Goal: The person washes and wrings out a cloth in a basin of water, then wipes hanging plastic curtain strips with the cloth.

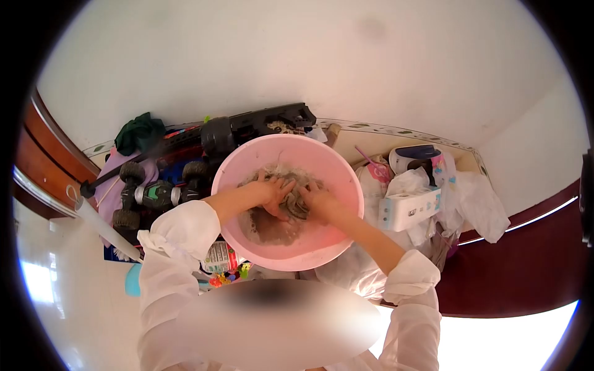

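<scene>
A round pink basin [340, 162] holds murky water and a wet grey-brown cloth [294, 203]. My left hand [274, 196] reaches in from the left, its fingers spread over the cloth's left part. From the right, my right hand [317, 201] touches the cloth's other side with bent fingers, pressed against its folds; their tips are partly hidden. Both hands are inside the basin, close together. Part of the cloth lies under the cloudy water toward the basin's lower left. White sleeves are pushed up on both forearms.
Left of the basin are a toy car [156, 194], a dark green cloth [140, 133] and a long black object [260, 120]. A white tissue pack [409, 209] and plastic bags [479, 204] lie to the right. A wall rises behind.
</scene>
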Demonstrator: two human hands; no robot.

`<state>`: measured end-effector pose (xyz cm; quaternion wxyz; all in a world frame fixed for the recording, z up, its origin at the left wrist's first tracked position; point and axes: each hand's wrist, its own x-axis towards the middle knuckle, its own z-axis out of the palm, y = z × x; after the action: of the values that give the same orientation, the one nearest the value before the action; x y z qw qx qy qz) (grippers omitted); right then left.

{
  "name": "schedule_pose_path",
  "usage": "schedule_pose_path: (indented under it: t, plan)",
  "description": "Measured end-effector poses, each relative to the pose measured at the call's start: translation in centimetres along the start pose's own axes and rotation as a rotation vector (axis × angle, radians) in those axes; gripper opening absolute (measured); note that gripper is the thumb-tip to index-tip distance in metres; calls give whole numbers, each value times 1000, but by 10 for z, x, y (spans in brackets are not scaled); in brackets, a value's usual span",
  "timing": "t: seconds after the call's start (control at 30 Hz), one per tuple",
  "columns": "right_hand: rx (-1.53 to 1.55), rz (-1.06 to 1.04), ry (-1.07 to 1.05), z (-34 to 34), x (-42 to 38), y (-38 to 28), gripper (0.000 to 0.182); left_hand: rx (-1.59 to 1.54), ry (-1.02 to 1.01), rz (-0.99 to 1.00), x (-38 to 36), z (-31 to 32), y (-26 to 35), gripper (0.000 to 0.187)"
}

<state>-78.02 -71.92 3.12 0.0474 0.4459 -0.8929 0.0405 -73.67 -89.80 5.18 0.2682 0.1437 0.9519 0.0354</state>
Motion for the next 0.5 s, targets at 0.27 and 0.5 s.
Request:
schedule_pose_path:
  t: [0.27,0.5]
  plan:
    - [1192,526,-11,-115,34,2,12,-360,262,271,-14,-17,-19,89]
    - [1916,328,329,-201,38,-15,10,-908,146,448,-28,-37,-32,51]
